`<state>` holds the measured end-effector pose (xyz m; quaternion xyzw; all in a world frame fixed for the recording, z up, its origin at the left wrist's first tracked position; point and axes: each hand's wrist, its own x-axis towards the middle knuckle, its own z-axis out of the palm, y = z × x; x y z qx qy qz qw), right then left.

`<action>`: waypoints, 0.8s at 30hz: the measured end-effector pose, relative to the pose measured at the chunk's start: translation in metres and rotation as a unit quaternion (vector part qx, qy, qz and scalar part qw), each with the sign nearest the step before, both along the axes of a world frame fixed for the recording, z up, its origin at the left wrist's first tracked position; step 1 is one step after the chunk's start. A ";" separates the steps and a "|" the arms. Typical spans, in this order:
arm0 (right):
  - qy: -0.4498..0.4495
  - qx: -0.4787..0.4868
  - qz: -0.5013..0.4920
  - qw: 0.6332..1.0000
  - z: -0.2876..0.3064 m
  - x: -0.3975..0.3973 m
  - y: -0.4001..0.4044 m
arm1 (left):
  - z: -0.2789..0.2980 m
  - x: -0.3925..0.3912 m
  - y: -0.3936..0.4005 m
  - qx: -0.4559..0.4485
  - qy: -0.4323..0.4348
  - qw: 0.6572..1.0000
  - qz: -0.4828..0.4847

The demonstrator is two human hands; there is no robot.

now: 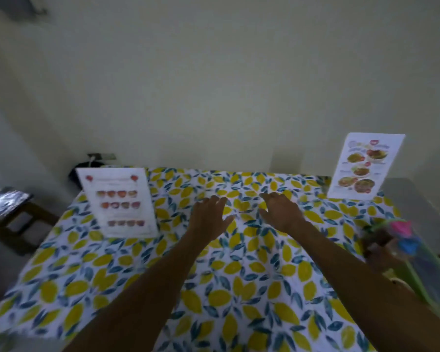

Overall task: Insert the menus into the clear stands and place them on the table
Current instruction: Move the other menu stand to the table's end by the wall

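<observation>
Matt printed cloth [214, 288] covers table; paper menus [117, 201].

Print on both menus [117, 201] is too blurred to read.

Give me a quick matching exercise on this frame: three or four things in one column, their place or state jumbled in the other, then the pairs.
Things:
1. Menu with rows of small red items
2. Menu with large dishes
3. Left hand
4. Pink and blue flowers

Places or states:
A. Right edge of the table, in a green wrapper
B. Standing at the far right corner
C. Open, empty, over the middle of the tablecloth
D. Standing at the left side of the table

Pairs: 1-D, 2-B, 3-C, 4-A
</observation>
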<state>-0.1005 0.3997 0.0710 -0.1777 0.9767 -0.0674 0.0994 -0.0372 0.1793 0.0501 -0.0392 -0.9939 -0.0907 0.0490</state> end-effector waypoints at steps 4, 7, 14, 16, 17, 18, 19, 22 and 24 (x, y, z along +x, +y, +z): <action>-0.009 -0.008 0.063 0.998 -0.014 0.023 -0.079 | -0.007 0.046 -0.069 -0.007 -0.006 0.998 0.063; -0.022 -0.010 0.100 0.995 -0.025 0.032 -0.129 | -0.009 0.070 -0.116 -0.006 -0.024 0.994 0.111; -0.088 -0.033 0.116 0.989 -0.061 0.035 -0.217 | -0.030 0.112 -0.213 -0.006 -0.071 0.976 0.204; -0.097 -0.041 0.120 0.987 -0.068 0.033 -0.238 | -0.031 0.117 -0.237 0.007 -0.084 0.969 0.232; -0.102 -0.046 0.116 0.987 -0.071 0.029 -0.248 | -0.034 0.117 -0.251 0.015 -0.085 0.966 0.244; -0.112 -0.050 0.107 0.987 -0.072 0.027 -0.259 | -0.035 0.115 -0.264 0.024 -0.082 0.963 0.257; -0.124 -0.055 0.099 0.986 -0.075 0.023 -0.269 | -0.035 0.111 -0.278 0.035 -0.079 0.958 0.272; -0.148 -0.108 0.075 0.980 -0.086 0.009 -0.298 | -0.040 0.088 -0.318 0.080 -0.082 0.938 0.327; -0.172 -0.171 0.054 0.969 -0.097 -0.001 -0.314 | -0.046 0.069 -0.341 0.135 -0.093 0.916 0.365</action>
